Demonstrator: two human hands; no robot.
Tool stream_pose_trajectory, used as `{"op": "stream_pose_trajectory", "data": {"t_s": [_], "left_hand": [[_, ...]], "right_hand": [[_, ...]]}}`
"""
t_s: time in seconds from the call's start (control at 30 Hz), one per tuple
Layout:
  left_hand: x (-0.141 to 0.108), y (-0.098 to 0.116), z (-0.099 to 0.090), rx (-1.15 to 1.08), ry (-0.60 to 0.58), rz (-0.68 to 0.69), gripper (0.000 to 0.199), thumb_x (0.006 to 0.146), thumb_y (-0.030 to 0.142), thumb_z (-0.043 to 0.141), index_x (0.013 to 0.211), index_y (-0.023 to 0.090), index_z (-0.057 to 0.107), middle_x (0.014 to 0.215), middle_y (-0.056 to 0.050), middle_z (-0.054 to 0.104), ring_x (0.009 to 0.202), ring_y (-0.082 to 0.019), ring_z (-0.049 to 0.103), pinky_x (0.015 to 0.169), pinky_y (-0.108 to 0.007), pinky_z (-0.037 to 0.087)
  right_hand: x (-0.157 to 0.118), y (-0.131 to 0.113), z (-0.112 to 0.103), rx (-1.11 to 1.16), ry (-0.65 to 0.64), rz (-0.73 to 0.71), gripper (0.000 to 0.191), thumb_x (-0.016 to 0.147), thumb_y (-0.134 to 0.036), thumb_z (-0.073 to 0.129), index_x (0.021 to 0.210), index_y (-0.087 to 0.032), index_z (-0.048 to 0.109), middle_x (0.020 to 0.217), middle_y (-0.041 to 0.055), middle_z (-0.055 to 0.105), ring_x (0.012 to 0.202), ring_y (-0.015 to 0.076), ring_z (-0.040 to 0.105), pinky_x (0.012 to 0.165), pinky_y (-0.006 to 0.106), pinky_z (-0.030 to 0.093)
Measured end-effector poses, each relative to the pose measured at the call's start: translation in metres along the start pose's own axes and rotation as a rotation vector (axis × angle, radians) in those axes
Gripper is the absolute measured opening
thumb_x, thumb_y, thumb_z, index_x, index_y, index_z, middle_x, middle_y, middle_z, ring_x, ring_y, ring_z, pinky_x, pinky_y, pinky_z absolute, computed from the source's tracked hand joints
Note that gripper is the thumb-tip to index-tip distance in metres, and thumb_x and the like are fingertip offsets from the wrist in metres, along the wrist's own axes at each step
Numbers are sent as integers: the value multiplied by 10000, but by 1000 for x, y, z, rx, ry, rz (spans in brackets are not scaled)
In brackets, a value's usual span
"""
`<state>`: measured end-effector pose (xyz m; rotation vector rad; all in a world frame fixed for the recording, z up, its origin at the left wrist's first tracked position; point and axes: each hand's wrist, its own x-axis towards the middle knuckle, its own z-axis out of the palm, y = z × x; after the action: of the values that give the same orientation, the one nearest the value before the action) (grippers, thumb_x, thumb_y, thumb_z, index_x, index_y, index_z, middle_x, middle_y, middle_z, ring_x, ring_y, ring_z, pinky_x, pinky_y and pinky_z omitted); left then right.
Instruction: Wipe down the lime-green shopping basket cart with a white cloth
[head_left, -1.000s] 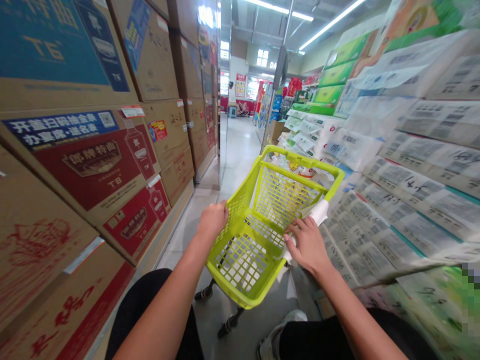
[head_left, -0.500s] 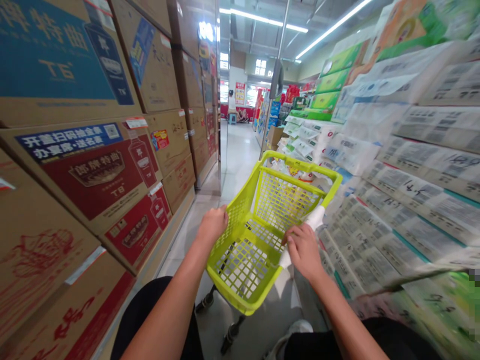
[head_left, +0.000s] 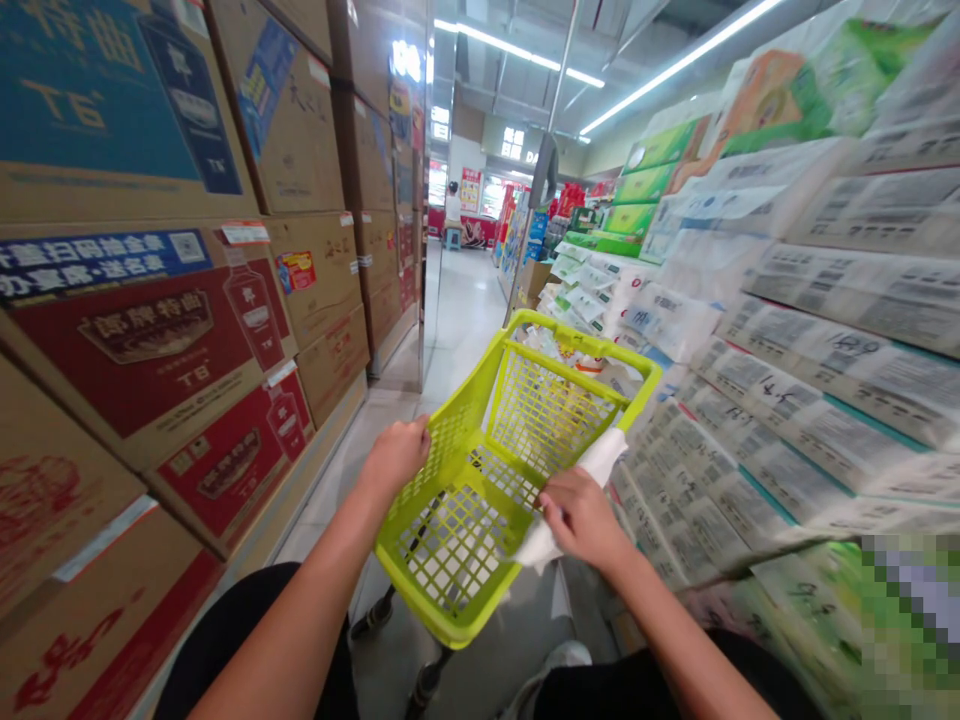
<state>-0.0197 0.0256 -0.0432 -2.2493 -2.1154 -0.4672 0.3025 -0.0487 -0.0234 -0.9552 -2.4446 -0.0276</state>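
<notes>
There is one yellow-green plastic grid-sided shopping cart [head_left: 450, 628], with two dark wheeled legs [head_left: 429, 675] in view, and one thin white cloth or paper sheet [head_left: 606, 455]. Bare hands number two: one left hand [head_left: 396, 455], one right hand [head_left: 579, 510]. Brown cardboard boxes with a dark-red bottle panel [head_left: 154, 325] count two; with a blue bottle panel [head_left: 97, 110], one. White-wrapped paper packs [head_left: 795, 375] are too many to count surely. Long white ceiling light strips [head_left: 679, 68]: two.

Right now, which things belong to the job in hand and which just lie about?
In use:
yellow-green cart, gripped by the left hand
white cloth, under the right hand

Just around:
cartons, stacked left
wrapped packs, stacked right
</notes>
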Motion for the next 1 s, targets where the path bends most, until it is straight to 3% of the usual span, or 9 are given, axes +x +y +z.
{"op": "stream_pose_trajectory", "data": {"t_s": [0.13,0.23,0.37,0.43,0.6,0.73,0.87,0.93,1.0], "left_hand": [[4,-5,1,10,16,18,421,1005,271,375,1266,163,688,1045,-158,767,984,-271,724,903,-362,526],[6,-8,4,7,22,41,428,1005,274,376,1285,154,677,1053,-159,768,1012,-271,719,941,-367,516],[7,-7,6,14,9,33,455,1008,287,355,1305,137,665,1041,-177,764,983,-283,722,924,-384,526],[7,-5,6,15,8,24,463,1006,290,350,1302,130,668,1034,-184,762,967,-290,723,913,-390,531],[8,-4,7,16,23,13,464,998,287,355,1301,134,673,1028,-179,763,982,-287,721,924,-382,526],[5,-4,6,23,10,34,454,1001,294,358,1269,133,687,991,-172,767,954,-284,725,907,-373,524],[2,-2,4,12,14,44,454,1004,288,348,1265,137,688,988,-170,767,936,-282,729,884,-368,528],[2,-1,3,-3,22,44,450,1002,287,350,1253,142,695,1000,-168,769,945,-282,729,889,-370,530],[2,-2,3,-18,27,32,443,999,292,359,1242,158,705,1008,-161,771,955,-280,728,901,-370,530]], "right_hand": [[-5,-45,15,65,-77,-170,259,993,-330,455,827,-214,616,897,58,664,822,206,548,762,375,385],[-2,-27,5,13,-30,-109,280,965,-430,505,907,-205,660,1123,109,671,971,252,557,831,405,412],[5,18,-9,-86,-56,-18,313,963,-423,459,811,-206,626,898,86,650,875,240,539,793,404,389],[3,12,-2,-98,-43,-24,309,950,-397,424,768,-213,592,775,61,600,800,227,508,748,399,357],[-12,-43,40,-43,74,-128,279,882,-430,410,722,-233,523,680,36,517,697,209,420,681,395,295],[-15,-14,34,-118,92,-201,337,913,-500,410,700,-248,477,679,29,483,684,211,394,646,374,284],[-4,40,3,-130,186,77,293,959,-365,413,695,-244,455,691,30,487,743,216,430,722,373,341],[-1,34,1,-110,230,178,270,941,-312,439,682,-236,453,678,29,509,760,215,438,764,389,345],[-4,5,13,-70,235,174,258,916,-314,451,674,-228,465,668,26,529,759,211,442,791,411,333]]}}
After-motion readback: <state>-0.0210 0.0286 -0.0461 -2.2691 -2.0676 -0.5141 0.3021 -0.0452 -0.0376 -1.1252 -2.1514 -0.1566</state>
